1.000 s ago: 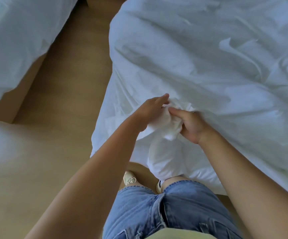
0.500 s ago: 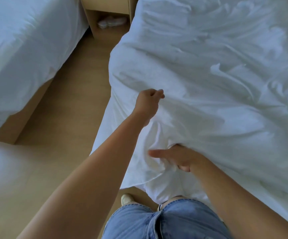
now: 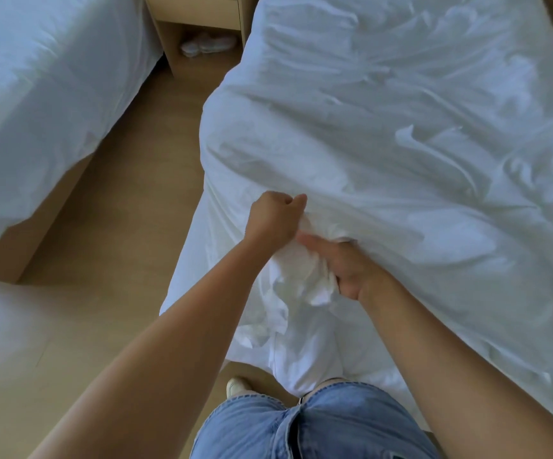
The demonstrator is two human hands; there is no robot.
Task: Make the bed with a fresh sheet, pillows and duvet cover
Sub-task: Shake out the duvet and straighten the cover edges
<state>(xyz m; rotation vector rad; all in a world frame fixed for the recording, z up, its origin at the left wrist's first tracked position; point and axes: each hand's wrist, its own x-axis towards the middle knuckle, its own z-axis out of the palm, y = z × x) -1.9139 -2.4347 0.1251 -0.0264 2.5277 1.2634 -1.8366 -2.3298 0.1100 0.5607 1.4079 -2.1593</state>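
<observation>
Both hands have drawn together again at the bed's near corner, the right one risen from lower on the cloth. Left hand [image 3: 273, 220] is a curled fist gripping the white duvet cover [image 3: 401, 160] at its edge; right hand [image 3: 344, 270], just below it, clutches bunched fabric, thumb stretched out leftward. That cover lies rumpled across the bed, its corner hanging toward the floor [image 3: 119, 200]. A nightstand [image 3: 199, 14] has an open shelf holding something pale [image 3: 207, 46], too blurred to identify.

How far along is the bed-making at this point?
Done: the white duvet lies spread out, though wrinkled. In hand: the left hand and right hand grip bunched fabric at its near corner. Left: smoothing it out; no pillows are in view.
</observation>
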